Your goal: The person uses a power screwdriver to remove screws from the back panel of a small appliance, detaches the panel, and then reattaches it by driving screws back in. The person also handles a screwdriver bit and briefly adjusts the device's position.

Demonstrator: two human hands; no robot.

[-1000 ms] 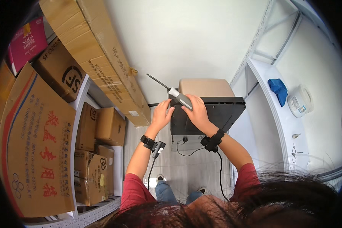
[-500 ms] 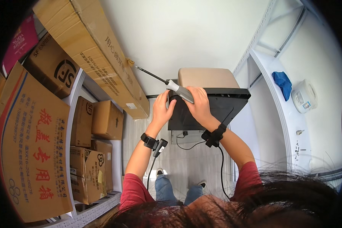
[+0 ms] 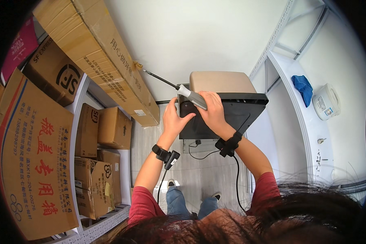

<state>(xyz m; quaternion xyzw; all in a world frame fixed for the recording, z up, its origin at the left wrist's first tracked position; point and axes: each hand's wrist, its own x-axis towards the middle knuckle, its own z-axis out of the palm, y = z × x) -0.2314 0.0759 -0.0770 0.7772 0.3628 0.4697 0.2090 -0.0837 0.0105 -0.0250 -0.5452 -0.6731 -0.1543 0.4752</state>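
Tall carton: the long brown cardboard carton (image 3: 105, 61), ribbed and taped, with dark printed characters and a small white label, stands upright by the white wall.
Broad box: the brown cardboard box (image 3: 32, 158) to my left has large red characters and a blue-and-red stripe.
Panel: the flat black plastic panel (image 3: 227, 118), roughly rectangular, sits below both hands, in front of a smooth tan round-cornered block (image 3: 221, 82).
Left hand: the left hand (image 3: 174, 122) is at the panel's left corner, thumb spread wide from the fingers; I can't tell whether it grips.
Right hand: the right hand (image 3: 211, 112) is curled around the screwdriver's handle, above the panel's upper edge.
Screwdriver: the grey-and-white-handled screwdriver (image 3: 184, 91), dark slim metal shaft, points up and left.
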